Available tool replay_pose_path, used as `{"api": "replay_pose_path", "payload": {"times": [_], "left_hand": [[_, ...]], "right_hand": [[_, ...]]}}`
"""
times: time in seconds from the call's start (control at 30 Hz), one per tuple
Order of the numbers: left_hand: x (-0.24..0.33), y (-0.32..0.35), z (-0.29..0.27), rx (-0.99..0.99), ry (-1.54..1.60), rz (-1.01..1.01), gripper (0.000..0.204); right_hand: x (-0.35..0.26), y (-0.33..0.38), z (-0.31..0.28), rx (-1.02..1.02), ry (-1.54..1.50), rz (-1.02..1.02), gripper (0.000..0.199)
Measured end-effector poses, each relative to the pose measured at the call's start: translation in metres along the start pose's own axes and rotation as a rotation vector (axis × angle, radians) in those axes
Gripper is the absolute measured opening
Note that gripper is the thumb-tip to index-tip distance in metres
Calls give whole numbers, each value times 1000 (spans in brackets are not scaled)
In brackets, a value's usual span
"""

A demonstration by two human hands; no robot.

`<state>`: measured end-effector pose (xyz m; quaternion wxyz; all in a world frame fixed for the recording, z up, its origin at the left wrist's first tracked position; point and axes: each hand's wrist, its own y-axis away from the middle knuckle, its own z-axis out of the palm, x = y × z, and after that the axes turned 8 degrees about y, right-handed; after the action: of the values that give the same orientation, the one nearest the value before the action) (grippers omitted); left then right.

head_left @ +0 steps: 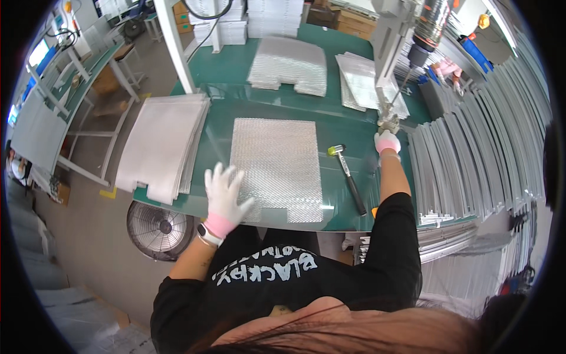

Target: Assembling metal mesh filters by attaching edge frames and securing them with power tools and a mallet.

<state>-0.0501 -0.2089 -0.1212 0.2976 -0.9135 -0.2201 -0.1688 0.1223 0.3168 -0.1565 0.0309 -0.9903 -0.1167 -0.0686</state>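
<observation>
A silvery, textured rectangular panel [277, 168] with a notch in its near edge lies flat on the green tabletop [218, 141]. My left hand [224, 192], in a white glove with a pink cuff, spreads its fingers at the panel's left edge and holds nothing. At the right side of the table, my gloved right hand [387, 141] reaches forward, its fingers closed at a small greyish-brown metal object [389, 121] whose kind I cannot make out. Just beyond it hangs a power screwdriver [425, 38], its long bit pointing down. Right of the panel rests a mallet [348, 177] with a yellow-green head.
White sheets [159, 144] are stacked at the left table edge, partly overhanging. Farther back lie a pile of silvery notched panels [289, 65] and loose sheets [362, 82]. A dense row of upright grey panels [477, 135] borders the right. A round fan [162, 229] stands below left.
</observation>
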Motion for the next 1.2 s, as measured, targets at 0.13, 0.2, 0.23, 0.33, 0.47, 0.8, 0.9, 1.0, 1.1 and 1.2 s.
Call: {"api": "replay_pose_path", "payload": {"times": [0.13, 0.2, 0.23, 0.33, 0.47, 0.8, 0.9, 1.0, 1.1, 1.2], "left_hand": [[14, 55, -4, -384, 744, 94, 11], [6, 101, 18, -601, 1117, -499, 25], [3, 114, 30, -642, 1326, -849, 31], [2, 116, 53, -257, 1709, -1250, 47], [7, 98, 54, 169, 1699, -1129, 58], [-25, 109, 31, 201, 1639, -1136, 50], [-22, 120, 37, 61, 1742, -1229, 49], [-19, 137, 34, 6, 1735, -1230, 42], [-13, 144, 21, 37, 1637, -1234, 45], [-34, 156, 1, -47, 1647, -1141, 49]], "right_hand": [[21, -21, -2, 93, -76, -2, 37], [28, -3, -19, 220, -170, -56, 35], [26, 17, -29, 292, -262, -83, 30], [-10, 140, -73, 309, -910, -391, 15], [-30, 324, -70, -161, -1024, -900, 28], [-96, 415, -47, -457, -467, -1044, 82], [-97, 425, -44, -495, -428, -1092, 82], [-88, 435, -37, -556, -338, -1193, 81], [-78, 442, -25, -539, -423, -1170, 78], [-61, 446, -8, -538, -505, -1198, 73]]}}
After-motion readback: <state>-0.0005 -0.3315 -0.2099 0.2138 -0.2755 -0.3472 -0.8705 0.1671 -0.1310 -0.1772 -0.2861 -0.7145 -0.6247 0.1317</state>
